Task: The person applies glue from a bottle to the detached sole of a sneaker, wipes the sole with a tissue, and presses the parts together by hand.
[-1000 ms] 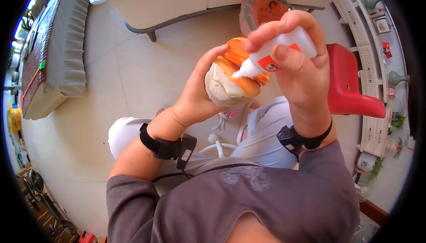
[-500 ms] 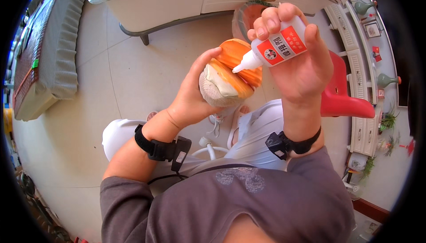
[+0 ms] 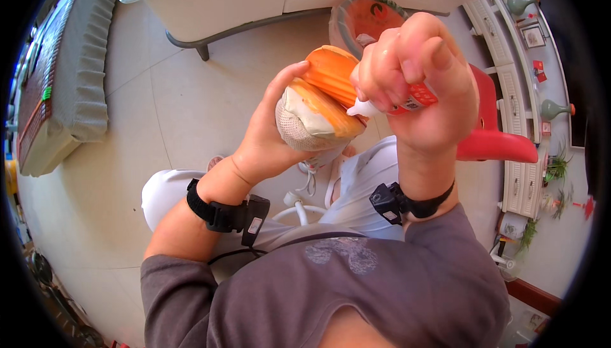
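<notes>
My left hand (image 3: 264, 135) is wrapped round a shoe (image 3: 299, 124) with a pale mesh toe. Its orange sole (image 3: 332, 71) has come away at the front, leaving a gap between sole and upper. Above that gap, on the right, my right hand (image 3: 429, 87) grips a white-and-red glue bottle (image 3: 417, 100), tilted nozzle-down to the left. The white tip is at the edge of the gap; whether it touches the shoe I cannot tell. My fingers cover most of the bottle.
A red plastic stool (image 3: 493, 135) stands right of my right wrist. Beyond my hands is a bin (image 3: 344, 27) beside a white table (image 3: 223, 7). A cloth-covered piece of furniture (image 3: 83, 87) is at the left, and white cabinets (image 3: 509, 100) line the right.
My right hand has curled more tightly round the glue bottle, hiding its label. The nozzle has shifted slightly right and down along the gap. My left hand still holds the shoe.
</notes>
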`<move>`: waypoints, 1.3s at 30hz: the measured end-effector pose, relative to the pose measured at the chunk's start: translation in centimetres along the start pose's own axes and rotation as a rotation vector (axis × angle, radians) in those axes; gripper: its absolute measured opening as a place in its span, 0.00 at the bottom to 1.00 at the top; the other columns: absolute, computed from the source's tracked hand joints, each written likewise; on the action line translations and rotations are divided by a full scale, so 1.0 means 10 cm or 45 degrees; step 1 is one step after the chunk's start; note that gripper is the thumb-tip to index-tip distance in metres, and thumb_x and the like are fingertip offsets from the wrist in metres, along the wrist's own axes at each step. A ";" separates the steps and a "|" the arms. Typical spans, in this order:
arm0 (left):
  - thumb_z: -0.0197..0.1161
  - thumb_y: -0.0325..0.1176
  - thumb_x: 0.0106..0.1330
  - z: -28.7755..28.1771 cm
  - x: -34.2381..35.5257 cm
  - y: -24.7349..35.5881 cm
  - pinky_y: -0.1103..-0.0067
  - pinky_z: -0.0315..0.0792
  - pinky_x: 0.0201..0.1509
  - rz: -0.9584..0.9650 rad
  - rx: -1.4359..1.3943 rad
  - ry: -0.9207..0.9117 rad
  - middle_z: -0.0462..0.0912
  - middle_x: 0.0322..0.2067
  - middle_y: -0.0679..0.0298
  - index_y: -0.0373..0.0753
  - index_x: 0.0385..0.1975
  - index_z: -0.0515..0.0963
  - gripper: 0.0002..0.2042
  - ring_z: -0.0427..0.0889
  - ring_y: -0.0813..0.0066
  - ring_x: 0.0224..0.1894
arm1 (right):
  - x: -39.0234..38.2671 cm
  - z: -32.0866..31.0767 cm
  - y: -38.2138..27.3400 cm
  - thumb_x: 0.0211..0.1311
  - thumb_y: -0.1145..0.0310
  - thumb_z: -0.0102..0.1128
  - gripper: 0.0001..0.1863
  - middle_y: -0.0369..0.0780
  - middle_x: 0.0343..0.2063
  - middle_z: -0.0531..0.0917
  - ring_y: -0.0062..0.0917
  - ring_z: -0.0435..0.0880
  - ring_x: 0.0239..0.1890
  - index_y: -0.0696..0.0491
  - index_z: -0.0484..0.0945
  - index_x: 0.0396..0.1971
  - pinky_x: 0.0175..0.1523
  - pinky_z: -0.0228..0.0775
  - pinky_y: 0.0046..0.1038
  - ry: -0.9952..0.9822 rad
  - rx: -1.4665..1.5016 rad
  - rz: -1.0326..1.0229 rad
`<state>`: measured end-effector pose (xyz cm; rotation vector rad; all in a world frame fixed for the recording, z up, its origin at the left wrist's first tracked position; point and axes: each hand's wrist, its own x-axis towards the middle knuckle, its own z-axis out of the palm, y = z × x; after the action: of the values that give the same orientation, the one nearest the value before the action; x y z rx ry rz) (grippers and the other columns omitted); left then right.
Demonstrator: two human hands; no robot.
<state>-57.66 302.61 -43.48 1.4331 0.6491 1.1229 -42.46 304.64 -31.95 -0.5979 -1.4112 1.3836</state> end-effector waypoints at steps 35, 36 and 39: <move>0.72 0.25 0.36 -0.01 0.00 0.02 0.70 0.64 0.55 0.040 -0.165 0.088 0.61 0.51 0.55 0.41 0.57 0.46 0.47 0.65 0.64 0.53 | 0.06 -0.04 0.10 0.59 0.61 0.42 0.13 0.33 0.11 0.63 0.19 0.63 0.13 0.49 0.61 0.18 0.26 0.59 0.24 0.347 0.254 0.030; 0.73 0.26 0.36 -0.02 0.00 0.02 0.70 0.64 0.55 0.029 -0.180 0.103 0.61 0.51 0.56 0.40 0.57 0.46 0.48 0.65 0.64 0.53 | 0.07 -0.04 0.11 0.59 0.61 0.42 0.13 0.33 0.11 0.63 0.19 0.63 0.13 0.49 0.61 0.18 0.26 0.59 0.24 0.347 0.254 0.024; 0.73 0.27 0.35 0.00 -0.01 0.04 0.70 0.64 0.55 0.001 -0.101 0.110 0.61 0.51 0.56 0.40 0.57 0.47 0.48 0.65 0.64 0.53 | 0.09 -0.08 0.14 0.58 0.60 0.43 0.13 0.33 0.11 0.63 0.19 0.63 0.13 0.49 0.62 0.17 0.26 0.58 0.23 0.465 0.452 0.071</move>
<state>-57.83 302.44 -43.17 1.3232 0.6571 1.2038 -42.48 306.02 -33.13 -0.6194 -0.8411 1.4400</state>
